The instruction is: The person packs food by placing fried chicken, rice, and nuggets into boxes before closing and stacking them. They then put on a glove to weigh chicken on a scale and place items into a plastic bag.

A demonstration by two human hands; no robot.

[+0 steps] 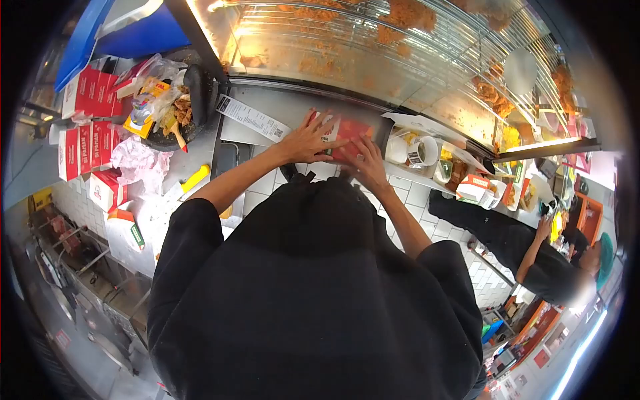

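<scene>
My left hand (pixel 310 138) lies with spread fingers on the left part of a red packet or box (pixel 348 130) on the metal counter (pixel 267 100). At the right side of the same red item is my right hand (pixel 363 157), its fingers apart and slightly blurred. Both palms face down, and the fingers cover part of the red surface. A printed paper slip (pixel 252 119) lies on the counter to the left of my left hand.
A glass warming cabinet (pixel 313 53) with fried pieces stands ahead. Red and white boxes (pixel 90 148) and a black bowl (pixel 195 93) are at the left. Containers (pixel 422 151) stand at the right, where a co-worker (pixel 507 240) works farther off.
</scene>
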